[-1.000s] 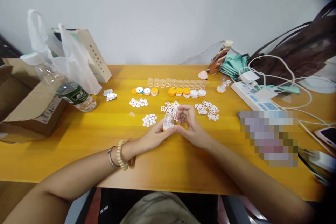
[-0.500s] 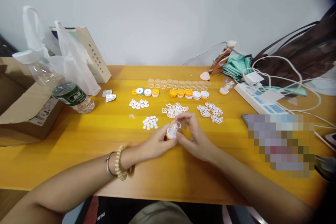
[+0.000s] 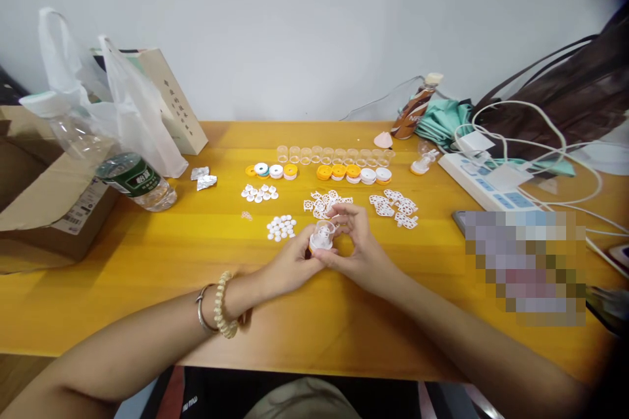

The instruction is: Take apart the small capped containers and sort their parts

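Note:
My left hand (image 3: 289, 264) and my right hand (image 3: 361, 250) meet near the middle of the yellow table (image 3: 147, 262), both gripping a small clear cup on an orange base (image 3: 322, 237). The cup leans a little toward the right hand, whose fingers curl over its rim. Just beyond the hands lie piles of white lattice pieces (image 3: 324, 203), and white discs (image 3: 281, 227) sit to the left. Farther back stand a row of clear cups (image 3: 334, 155) and a row of orange and white caps (image 3: 351, 173).
A lying water bottle (image 3: 132, 180), a white plastic bag (image 3: 118, 105) and a cardboard box (image 3: 39, 209) fill the left side. A power strip (image 3: 484, 186) with white cables, a teal cloth, a brown bag and a phone crowd the right.
The small cup has stayed between both hands, tipping and turning a little as the fingers worked on it. The view shifted slightly; nothing else on the table moved.

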`<state>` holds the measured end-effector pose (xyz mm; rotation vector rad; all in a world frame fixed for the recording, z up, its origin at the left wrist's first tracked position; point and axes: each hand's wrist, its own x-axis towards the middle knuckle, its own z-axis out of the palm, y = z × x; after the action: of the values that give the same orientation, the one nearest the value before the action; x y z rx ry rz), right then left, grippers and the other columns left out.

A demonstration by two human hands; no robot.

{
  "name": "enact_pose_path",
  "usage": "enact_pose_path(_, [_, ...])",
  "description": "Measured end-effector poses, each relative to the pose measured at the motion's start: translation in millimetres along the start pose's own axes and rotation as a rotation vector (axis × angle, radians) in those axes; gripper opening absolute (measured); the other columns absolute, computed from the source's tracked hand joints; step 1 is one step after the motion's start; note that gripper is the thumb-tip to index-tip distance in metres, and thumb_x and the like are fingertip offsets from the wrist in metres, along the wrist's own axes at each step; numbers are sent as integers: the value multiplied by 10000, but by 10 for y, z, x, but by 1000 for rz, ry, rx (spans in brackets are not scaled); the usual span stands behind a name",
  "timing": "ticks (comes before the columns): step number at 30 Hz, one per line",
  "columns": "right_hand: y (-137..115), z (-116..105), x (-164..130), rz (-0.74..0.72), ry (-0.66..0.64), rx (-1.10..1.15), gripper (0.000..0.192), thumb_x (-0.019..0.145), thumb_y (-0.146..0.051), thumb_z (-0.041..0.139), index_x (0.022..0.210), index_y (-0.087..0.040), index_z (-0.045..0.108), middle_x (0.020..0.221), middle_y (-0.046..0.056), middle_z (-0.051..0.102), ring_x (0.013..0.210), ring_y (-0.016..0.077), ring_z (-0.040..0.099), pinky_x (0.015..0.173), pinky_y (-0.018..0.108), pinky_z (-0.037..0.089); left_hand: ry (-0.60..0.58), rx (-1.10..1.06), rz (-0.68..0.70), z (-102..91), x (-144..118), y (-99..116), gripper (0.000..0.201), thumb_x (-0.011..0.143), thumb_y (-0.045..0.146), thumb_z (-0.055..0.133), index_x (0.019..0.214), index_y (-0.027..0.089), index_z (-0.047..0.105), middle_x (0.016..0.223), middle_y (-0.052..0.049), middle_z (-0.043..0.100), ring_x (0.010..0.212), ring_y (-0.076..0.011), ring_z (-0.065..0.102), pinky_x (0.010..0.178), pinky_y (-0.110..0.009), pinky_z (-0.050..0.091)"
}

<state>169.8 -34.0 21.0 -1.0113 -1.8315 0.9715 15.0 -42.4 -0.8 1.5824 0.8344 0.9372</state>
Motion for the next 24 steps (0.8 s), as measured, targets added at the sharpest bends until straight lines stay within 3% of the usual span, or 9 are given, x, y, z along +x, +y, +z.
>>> enact_pose_path(5, [61,69,22,63,-165,200,158,839,-301,546,972,-218,570,1012,58,578,938,189,566,843,356,475,126,-83,17,5,-48,-37,458,840,251,565,1174,218,253,987,-41,523,855,-143,532,765,-279,437])
enact_pose_path(10, [46,31,25,-28,-49,197,162,815,-317,586,956,-253,629,1076,51,580,1059,209,524,937,379,426,177,-1,37,5,-70,61,293,854,291,556,1009,201,325,942,-24,515,827,-121,513,740,-247,412])
enact_pose_path(14, [20,16,33,-11,-37,261,164,805,-346,600,927,-239,620,980,45,606,976,204,558,905,373,437,153,2,37,8,-78,100,267,862,317,538,1014,206,348,926,-21,520,821,-126,515,736,-254,416])
enact_pose_path(19, [-3,30,58,176,-79,503,242,786,-423,607,920,-222,592,907,26,625,839,163,589,784,311,486,245,256,180,-81,-87,184,600,718,295,703,1209,209,370,1171,-95,459,1046,-214,464,884,-340,396])
enact_pose_path(21, [6,32,67,241,-158,584,271,756,-435,637,896,-207,592,890,27,631,797,153,595,747,302,500,210,260,227,-151,-65,236,601,778,285,638,1298,226,344,1281,-108,420,1162,-237,412,966,-373,354])
enact_pose_path(24, [40,47,71,291,-275,627,260,719,-398,683,858,-189,614,838,11,638,767,136,597,759,299,492,42,153,193,-238,-1,268,375,893,265,473,1265,228,455,1284,-84,492,1194,-211,440,1017,-370,331])
